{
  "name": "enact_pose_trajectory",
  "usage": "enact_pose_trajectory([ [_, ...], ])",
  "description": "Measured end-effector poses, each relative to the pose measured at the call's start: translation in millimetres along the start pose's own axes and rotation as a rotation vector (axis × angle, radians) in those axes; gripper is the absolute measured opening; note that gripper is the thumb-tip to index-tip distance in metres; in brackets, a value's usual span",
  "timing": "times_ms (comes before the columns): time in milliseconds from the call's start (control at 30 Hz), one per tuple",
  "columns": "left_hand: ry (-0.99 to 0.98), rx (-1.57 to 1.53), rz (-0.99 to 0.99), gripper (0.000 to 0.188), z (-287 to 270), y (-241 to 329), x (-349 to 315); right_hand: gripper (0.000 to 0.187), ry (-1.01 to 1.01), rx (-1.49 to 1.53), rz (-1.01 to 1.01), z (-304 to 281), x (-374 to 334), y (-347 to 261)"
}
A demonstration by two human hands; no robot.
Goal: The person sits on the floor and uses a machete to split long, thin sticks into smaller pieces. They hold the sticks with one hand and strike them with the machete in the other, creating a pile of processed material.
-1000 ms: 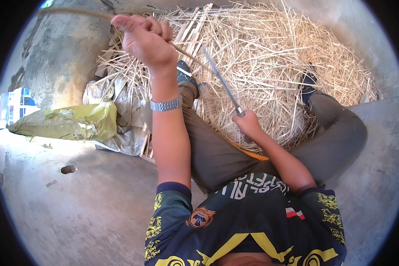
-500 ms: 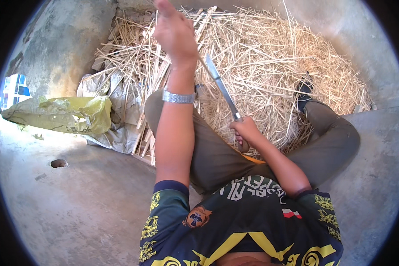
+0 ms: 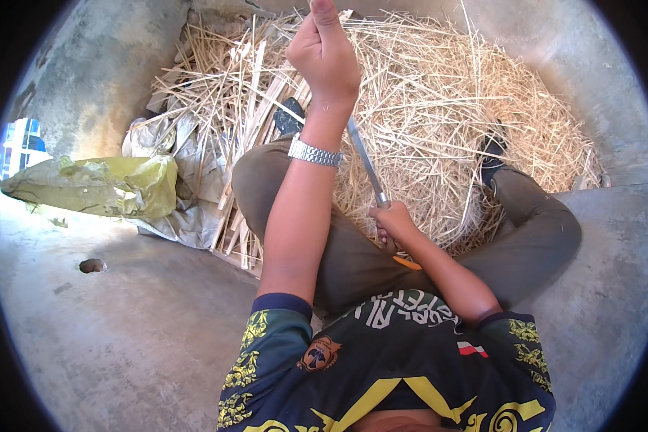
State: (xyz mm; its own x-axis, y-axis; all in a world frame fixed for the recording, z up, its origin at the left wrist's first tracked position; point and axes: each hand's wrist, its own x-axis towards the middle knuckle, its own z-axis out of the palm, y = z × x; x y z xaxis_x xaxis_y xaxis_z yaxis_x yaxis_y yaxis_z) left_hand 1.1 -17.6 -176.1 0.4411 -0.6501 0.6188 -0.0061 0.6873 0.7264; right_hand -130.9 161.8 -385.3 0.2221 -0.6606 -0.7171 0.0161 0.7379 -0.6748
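Observation:
My left hand [image 3: 324, 61] is raised at the top of the view, above the pile of shavings. Its fingers are curled in and its thumb points up; whatever they may hold is hidden. A metal-band watch [image 3: 315, 153] circles that wrist. Low in front of my body, my right hand [image 3: 394, 225] is closed around the handle of a long knife [image 3: 368, 164]. The blade points away from me and slightly left, and its tip end lies close beside my left wrist.
A large heap of pale shavings [image 3: 425, 108] spreads between my bent legs to the concrete wall [image 3: 122, 65]. Longer split strips [image 3: 252, 93] lie at its left. A yellow sack [image 3: 140, 187] rests on cloth-like sheeting, with a hole [image 3: 92, 266] in the concrete floor nearer me.
My left hand has shifted right, its fingers now curled in. The knife has swung slightly, its tip end now beside my left wrist. My right hand has barely moved.

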Motion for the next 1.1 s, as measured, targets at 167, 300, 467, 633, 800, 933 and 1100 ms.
enact_pose_trajectory([
  [167,0.037,0.014,-0.030,0.064,-21.5,1.4,5.4,0.029,0.183,-0.163,-0.200,-1.2,1.4,-16.8],
  [300,0.052,-0.022,-0.049,0.065,-38.2,7.8,10.6,0.031,0.242,-0.098,-0.470,4.3,-5.9,-21.7],
  [467,0.073,-0.056,-0.063,0.063,-43.3,10.0,9.9,0.029,0.192,-0.151,-0.374,-3.9,32.5,33.5],
  [633,0.127,-0.033,-0.064,0.063,-55.5,8.1,13.6,0.025,0.279,-0.359,-0.167,-9.1,31.9,22.1],
  [800,0.126,-0.069,-0.078,0.064,-65.6,9.5,14.3,0.026,0.225,-0.011,-0.318,0.6,-2.1,-28.7],
  [933,0.097,-0.076,-0.107,0.064,-67.8,11.5,14.1,0.028,0.134,0.170,-0.365,4.2,11.8,2.0],
  [1100,0.101,-0.052,-0.079,0.066,-73.7,15.8,10.7,0.024,0.021,-0.193,0.030,-12.7,34.0,26.6],
])
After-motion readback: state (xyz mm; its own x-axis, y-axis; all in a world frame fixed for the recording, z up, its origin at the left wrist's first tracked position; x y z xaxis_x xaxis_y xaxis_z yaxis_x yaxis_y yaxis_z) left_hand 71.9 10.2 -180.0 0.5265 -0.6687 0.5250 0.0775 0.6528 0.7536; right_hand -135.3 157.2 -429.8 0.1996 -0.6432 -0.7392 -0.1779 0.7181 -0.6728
